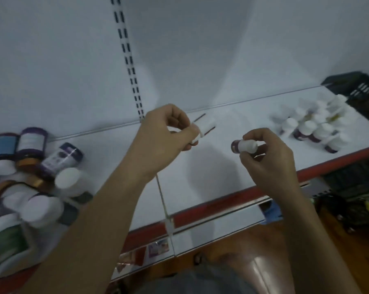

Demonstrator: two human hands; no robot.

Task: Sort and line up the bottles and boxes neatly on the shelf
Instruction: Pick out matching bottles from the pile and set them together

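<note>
Two hands are held above the white, red-edged shelf: the left hand is pinching a small white box with dark red stripes between thumb and curled fingers, and the right hand is curling round a purple-labelled, white-capped bottle tipped sideways. Small white-capped bottles are standing grouped at the right near a black crate, while larger bottles are lying heaped at the left.

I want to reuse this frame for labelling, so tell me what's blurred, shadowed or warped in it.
In the head view, motion blur smears the small bottles at right and the bottle pile at left, labels unreadable; the head view shows soft shadows on the shelf; the head view's wide lens curves the slotted upright.
</note>
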